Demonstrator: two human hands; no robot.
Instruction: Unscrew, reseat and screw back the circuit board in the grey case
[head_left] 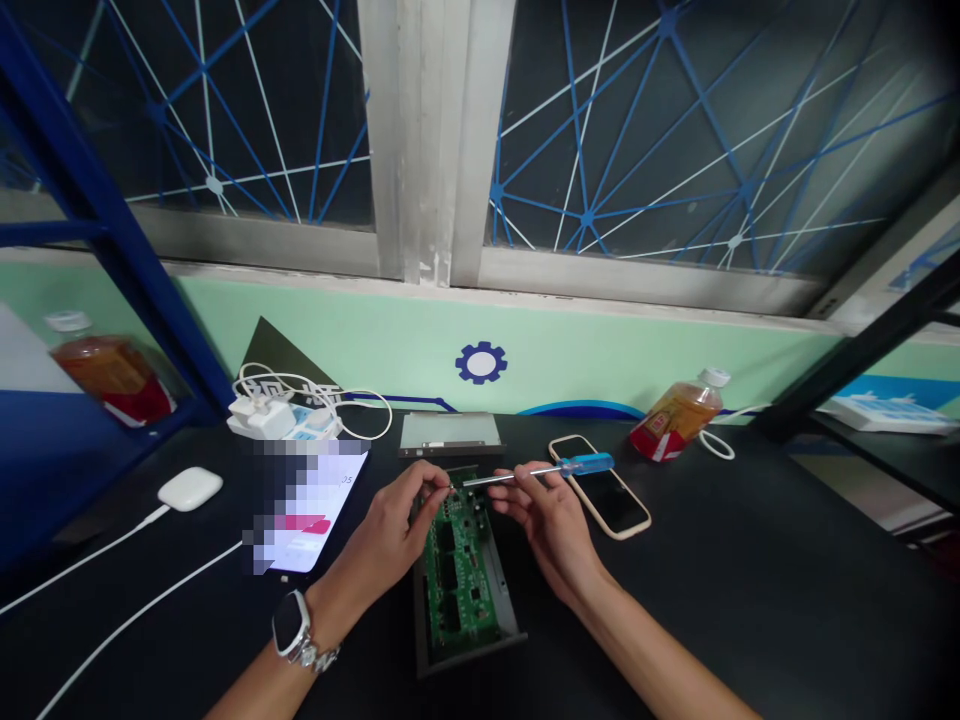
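Observation:
A green circuit board (466, 580) lies in an open dark metal case (504, 590) on the black table. My left hand (397, 520) is over the board's far left side, thumb and fingertips pinched near the screwdriver's tip; what they hold is too small to make out. My right hand (551, 520) holds a screwdriver (587, 464) with a blue handle, its metal shaft lying across the fingers and pointing left at the left fingertips. Just beyond the case sits a separate metal panel (450, 432).
A phone (611, 490) in a pale case lies to the right, with a drink bottle (675, 415) behind it. On the left are a lit tablet or phone (319, 515), a white charger case (190, 489) with cables, and a power strip (281, 418). Another bottle (112, 370) stands far left.

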